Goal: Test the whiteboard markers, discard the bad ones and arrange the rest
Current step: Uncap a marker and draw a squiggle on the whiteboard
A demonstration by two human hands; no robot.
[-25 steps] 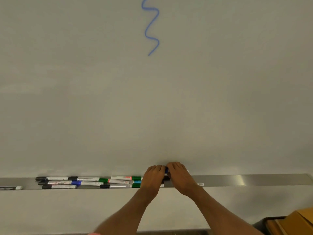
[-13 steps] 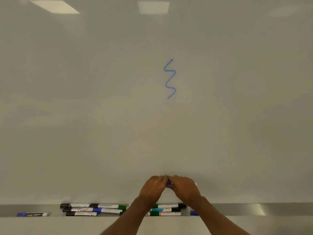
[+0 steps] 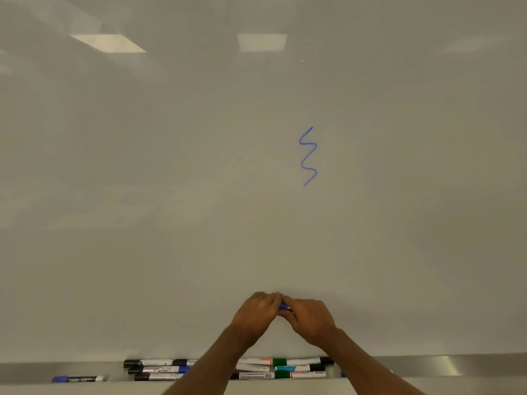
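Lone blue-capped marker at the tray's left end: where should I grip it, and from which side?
Pinch the blue-capped marker mid-barrel, coming from above and in front: it lies flat along the tray, apart from the pile, with the whiteboard behind.

Hands: two, left hand (image 3: 258, 312) and right hand (image 3: 310, 319). Marker (image 3: 283, 307) between them: one, blue. Tray (image 3: 445, 366): one. Lone marker (image 3: 78, 378) at tray's left, blue cap: one. Heap (image 3: 285, 368) of markers in tray: three rows; exact count unclear, arms cover middle. Left of arms: three black ends. Right of arms: two green bands, one cyan. Blue stub (image 3: 342, 374) beside right arm: one, mostly hidden. Whiteboard (image 3: 171, 166): one. Squiggle (image 3: 308, 156): one, blue. Reflections (image 3: 108, 42) (image 3: 261, 42): two.
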